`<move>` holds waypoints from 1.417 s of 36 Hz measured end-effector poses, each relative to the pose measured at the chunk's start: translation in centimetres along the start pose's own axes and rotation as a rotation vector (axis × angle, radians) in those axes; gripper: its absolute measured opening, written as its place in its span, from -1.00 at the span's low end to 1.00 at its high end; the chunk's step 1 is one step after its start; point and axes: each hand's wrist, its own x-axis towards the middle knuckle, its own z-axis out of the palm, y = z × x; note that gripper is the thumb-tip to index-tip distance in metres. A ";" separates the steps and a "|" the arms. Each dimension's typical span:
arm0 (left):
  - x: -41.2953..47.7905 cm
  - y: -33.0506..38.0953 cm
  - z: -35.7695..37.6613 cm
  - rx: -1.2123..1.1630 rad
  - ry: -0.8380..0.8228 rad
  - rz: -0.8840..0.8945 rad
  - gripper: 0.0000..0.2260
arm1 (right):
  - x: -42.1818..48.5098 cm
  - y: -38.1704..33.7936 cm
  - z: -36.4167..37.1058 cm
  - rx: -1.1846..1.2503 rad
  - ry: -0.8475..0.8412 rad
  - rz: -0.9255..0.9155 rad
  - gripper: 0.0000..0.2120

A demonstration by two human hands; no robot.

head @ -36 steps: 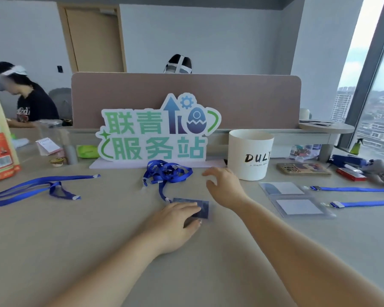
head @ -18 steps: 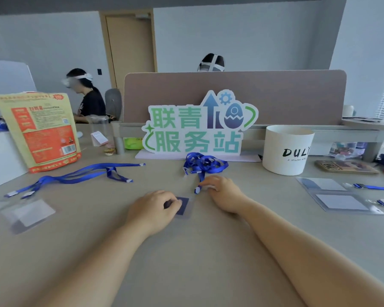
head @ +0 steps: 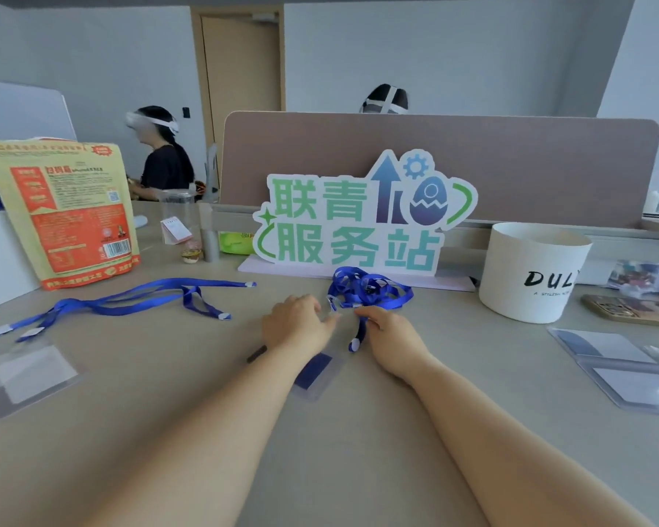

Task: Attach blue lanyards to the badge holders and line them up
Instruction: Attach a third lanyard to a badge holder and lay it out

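A bundled blue lanyard lies on the table in front of the green sign. One strap hangs out of the bundle toward me and ends in a white clip. My right hand pinches this strap just below the bundle. My left hand has its fingers curled, and the tips pinch a clip end at the bundle's left edge. A clear badge holder with a dark blue card lies flat between my forearms, partly hidden under my left wrist.
Loose blue lanyards spread at the left, with a clear badge holder in front of them. More badge holders lie at the right. A white cup, a green sign and an orange pouch stand behind.
My left hand has left the badge holder and moved forward to the lanyard bundle. My right hand has closed its fingers on the strap. The view has swung left.
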 end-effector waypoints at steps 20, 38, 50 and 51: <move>-4.6 -4.4 -4.2 -0.142 0.104 0.260 -0.88 | -1.5 -1.4 -0.1 -0.339 -0.130 -0.178 -0.57; -6.6 -5.6 -5.0 -0.117 0.078 0.241 -0.83 | -1.6 -1.8 0.0 -0.473 0.084 -0.216 -0.58; -5.2 -7.5 -6.2 -0.468 0.279 0.000 -0.93 | -0.7 -0.8 -0.6 -0.282 -0.050 0.008 -0.58; -5.2 -7.6 -6.3 -0.512 0.310 -0.021 -0.93 | -0.7 -0.7 -0.7 -0.269 -0.039 0.018 -0.59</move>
